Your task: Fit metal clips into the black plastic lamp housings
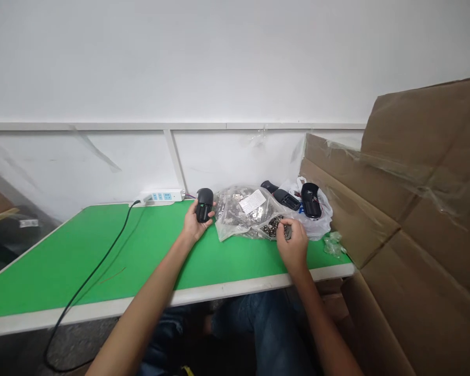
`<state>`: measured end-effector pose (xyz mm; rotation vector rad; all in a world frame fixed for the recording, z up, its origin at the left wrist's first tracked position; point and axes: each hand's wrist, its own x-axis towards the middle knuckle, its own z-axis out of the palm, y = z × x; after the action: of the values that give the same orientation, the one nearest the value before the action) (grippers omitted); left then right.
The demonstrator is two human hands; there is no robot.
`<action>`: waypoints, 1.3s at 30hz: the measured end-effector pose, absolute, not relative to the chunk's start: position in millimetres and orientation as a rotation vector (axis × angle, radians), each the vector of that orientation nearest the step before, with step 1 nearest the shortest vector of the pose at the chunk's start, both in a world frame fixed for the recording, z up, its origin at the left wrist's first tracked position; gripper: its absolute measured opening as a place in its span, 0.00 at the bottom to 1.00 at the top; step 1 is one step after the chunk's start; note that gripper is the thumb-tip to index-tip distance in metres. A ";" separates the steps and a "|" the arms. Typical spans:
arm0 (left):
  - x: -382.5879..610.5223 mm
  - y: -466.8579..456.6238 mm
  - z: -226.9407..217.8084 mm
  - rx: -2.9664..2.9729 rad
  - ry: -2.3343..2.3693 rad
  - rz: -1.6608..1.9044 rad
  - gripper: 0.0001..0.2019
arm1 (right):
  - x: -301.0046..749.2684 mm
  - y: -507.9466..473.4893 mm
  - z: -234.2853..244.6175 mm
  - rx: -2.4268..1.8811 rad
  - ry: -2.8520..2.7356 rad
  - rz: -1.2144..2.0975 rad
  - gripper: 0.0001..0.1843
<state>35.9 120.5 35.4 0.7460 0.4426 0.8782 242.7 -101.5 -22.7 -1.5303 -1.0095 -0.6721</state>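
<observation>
L grip [191, 222] closed round black mouse shell [204, 204], held upright over green surface [102, 261] (prob. to keep its face in view). R grip [293, 243] curled on small metal parts [273, 225] at clear bag [238, 211] mouth; pinch unclear.

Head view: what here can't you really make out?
All in the head view.
Small metal parts at the right hand: too small to identify, partly covered by the hand.
Label on the clear bag: print too small to read.
Black part in the left hand: underside hidden by the palm.
Cable: lower end lost in shadow under the table.
</observation>
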 end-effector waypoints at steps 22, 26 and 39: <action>41.2 117.3 20.1 0.648 0.429 0.910 0.25 | 172.5 35.0 21.0 -1.031 -1.539 -0.022 0.11; 45.2 114.6 18.9 0.657 0.461 0.950 0.31 | 173.6 30.2 15.0 -1.048 -1.530 0.070 0.10; 40.7 112.2 24.0 0.723 0.476 0.978 0.27 | 164.7 31.5 7.2 -1.054 -1.507 0.257 0.09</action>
<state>40.7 112.2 24.0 0.7233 0.4761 0.9782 164.7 31.5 7.2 -1.0539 -1.5073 0.2568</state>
